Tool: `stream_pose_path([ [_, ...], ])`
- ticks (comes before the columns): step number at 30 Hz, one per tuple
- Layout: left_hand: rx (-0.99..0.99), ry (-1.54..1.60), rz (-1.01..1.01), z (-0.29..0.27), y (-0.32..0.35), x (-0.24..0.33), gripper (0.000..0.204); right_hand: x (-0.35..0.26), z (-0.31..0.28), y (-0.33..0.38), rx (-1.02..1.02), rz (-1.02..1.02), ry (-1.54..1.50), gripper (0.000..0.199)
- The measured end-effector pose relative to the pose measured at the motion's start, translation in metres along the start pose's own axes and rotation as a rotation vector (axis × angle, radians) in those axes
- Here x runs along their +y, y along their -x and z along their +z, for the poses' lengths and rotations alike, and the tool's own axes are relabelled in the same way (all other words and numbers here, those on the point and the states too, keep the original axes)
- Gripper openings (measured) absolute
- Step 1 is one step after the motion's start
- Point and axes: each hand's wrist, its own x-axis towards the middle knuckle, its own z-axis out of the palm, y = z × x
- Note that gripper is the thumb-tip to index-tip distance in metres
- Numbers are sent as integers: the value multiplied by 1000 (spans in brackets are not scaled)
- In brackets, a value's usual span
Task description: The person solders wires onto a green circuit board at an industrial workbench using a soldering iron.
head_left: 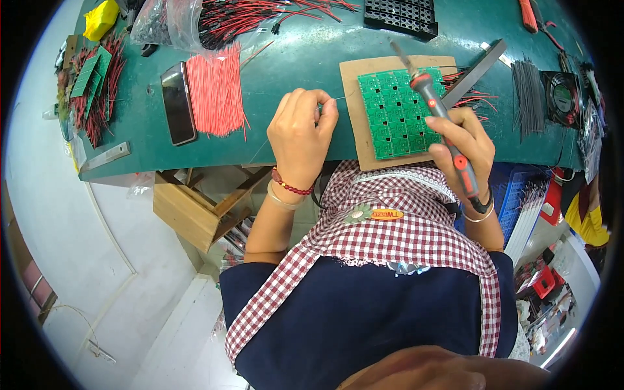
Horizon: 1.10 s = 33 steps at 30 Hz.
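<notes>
Green tabletop [292, 65] spans the upper part of the view, with a pale floor below its near edge. Nearest to you, a navy garment and a red-and-white checked apron [390, 234] fill the lower centre. Your left hand [300, 133] rests at the tabletop edge with fingers curled, pinching a thin solder wire [338, 99] that points toward the circuit board. Your right hand [463, 146] is closed around a soldering iron [442, 120] with a grey and red handle; its tip angles up and left above the board. Between your hands, a green circuit board panel [396, 114] lies flat on a brown cardboard sheet [354, 91]. Left of your left hand lies a bundle of red wires [218, 91], and beside it a dark phone [178, 103]. Farther back, a black grid tray [401, 16] sits near the far edge, and grey wires [528, 97] lie at the right.
</notes>
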Motion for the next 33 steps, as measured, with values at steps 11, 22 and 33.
stream_pose_path([
  [11, -63, -71, 15, -7, -4, 8, 14, -16, 16, 24, 77, 207, -163, 36],
  [22, -91, -84, 34, -5, -8, 7, 14, -19, 18, 25, 49, 230, -113, 34],
  [33, -60, -51, 51, -5, -8, 12, 12, -23, 17, 31, 16, 157, -97, 32],
])
